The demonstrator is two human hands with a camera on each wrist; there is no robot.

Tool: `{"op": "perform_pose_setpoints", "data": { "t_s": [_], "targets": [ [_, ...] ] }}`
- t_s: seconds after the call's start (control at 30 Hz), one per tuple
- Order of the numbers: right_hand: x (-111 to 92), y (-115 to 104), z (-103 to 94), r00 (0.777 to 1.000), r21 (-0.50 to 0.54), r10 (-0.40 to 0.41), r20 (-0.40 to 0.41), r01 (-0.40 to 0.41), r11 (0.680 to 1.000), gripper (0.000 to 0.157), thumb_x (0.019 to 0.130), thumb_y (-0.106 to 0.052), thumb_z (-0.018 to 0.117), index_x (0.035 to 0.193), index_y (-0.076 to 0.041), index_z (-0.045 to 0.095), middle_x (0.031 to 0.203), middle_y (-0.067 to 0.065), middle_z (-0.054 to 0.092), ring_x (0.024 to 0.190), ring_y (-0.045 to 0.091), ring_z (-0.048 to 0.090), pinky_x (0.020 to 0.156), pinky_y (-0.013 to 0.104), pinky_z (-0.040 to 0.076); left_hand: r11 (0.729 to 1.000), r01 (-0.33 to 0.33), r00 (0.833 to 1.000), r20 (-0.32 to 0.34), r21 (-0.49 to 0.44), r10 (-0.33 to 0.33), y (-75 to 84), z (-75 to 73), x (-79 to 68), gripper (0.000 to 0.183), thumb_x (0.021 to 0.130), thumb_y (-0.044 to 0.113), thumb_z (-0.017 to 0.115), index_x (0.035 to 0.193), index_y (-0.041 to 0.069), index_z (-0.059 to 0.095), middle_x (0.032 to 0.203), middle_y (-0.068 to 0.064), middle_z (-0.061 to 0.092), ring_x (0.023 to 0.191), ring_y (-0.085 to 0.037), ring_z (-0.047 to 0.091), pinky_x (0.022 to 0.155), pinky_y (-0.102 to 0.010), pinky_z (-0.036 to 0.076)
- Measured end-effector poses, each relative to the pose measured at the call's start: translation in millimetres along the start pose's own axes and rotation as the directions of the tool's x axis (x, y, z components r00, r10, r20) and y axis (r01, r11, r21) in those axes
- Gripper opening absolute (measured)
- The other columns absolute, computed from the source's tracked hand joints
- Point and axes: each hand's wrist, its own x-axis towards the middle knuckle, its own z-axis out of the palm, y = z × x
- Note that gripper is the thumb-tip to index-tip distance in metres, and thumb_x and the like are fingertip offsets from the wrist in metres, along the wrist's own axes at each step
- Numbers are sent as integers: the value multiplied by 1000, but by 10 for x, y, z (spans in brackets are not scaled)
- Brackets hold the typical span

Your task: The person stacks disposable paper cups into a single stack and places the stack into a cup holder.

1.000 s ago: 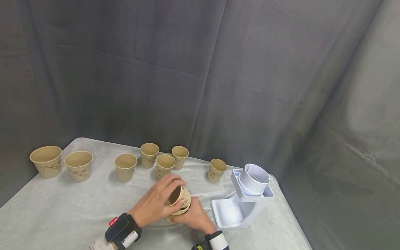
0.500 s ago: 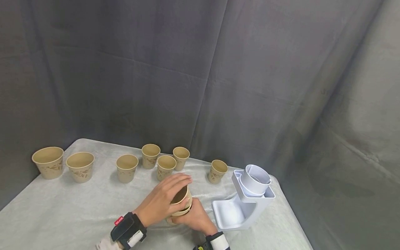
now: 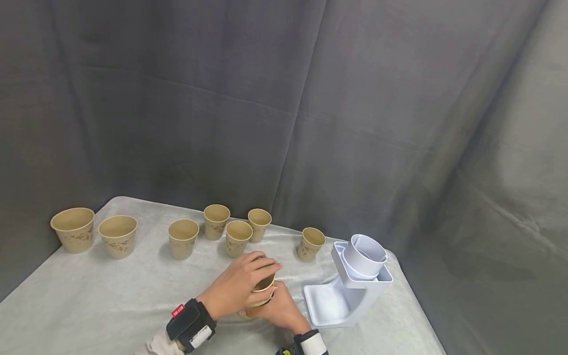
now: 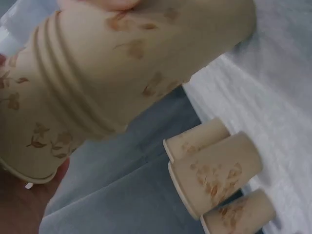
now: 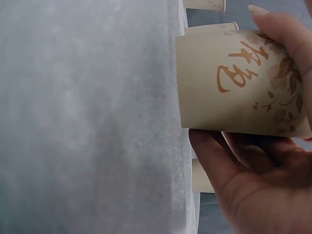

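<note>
My left hand (image 3: 241, 286) holds a beige paper cup (image 3: 265, 282) by its upper part, its mouth partly covered by the fingers. That cup sits in the top of a stack of paper cups (image 4: 161, 53), whose rims lie close together as ridges in the left wrist view. My right hand (image 3: 281, 308) grips the stack from the right side. In the right wrist view its thumb and fingers wrap the lowest paper cup (image 5: 234, 83), printed with orange characters and flowers. How many cups are nested is hard to tell.
Several beige paper cups stand upright along the back, among them a wide cup (image 3: 73, 230) at far left and a small cup (image 3: 311, 244) nearer the right. A white stand (image 3: 361, 291) carrying a white ring-shaped holder (image 3: 366, 256) is at the right. Grey curtains (image 3: 199, 123) close off the back.
My left hand has shifted right over the stack, and its cup is less tilted and shows less. The right hand has barely moved. The whole head view has drifted slightly.
</note>
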Motion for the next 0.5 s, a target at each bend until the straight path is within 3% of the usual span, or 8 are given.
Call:
{"op": "perform_pose_setpoints", "data": {
  "t_s": [0.23,0.37,0.5],
  "targets": [
    [10,130,25,999,-123,-32,-4,31,992,61,63,-28,80,117,-17,52,105,-5,60,90,7,57,78,27,49,1000,6,996,92,9,-7,-5,130,-71,30,84,36,60,106,16,64,106,5,59,106,-14,47,91,-36,41],
    [9,134,17,998,-149,-64,-18,61,987,68,62,-31,80,121,-17,49,110,-5,58,96,7,55,84,28,48,1000,16,994,105,5,-17,-14,178,-105,29,85,37,58,104,16,64,105,5,58,104,-13,47,90,-36,41],
    [9,142,7,997,-136,-75,-10,73,988,63,69,-34,76,123,-16,48,113,-3,58,100,9,55,88,30,46,999,27,994,103,-30,-24,-27,220,-136,25,85,36,58,102,18,64,103,7,57,102,-11,46,88,-34,41]
  ]
}}
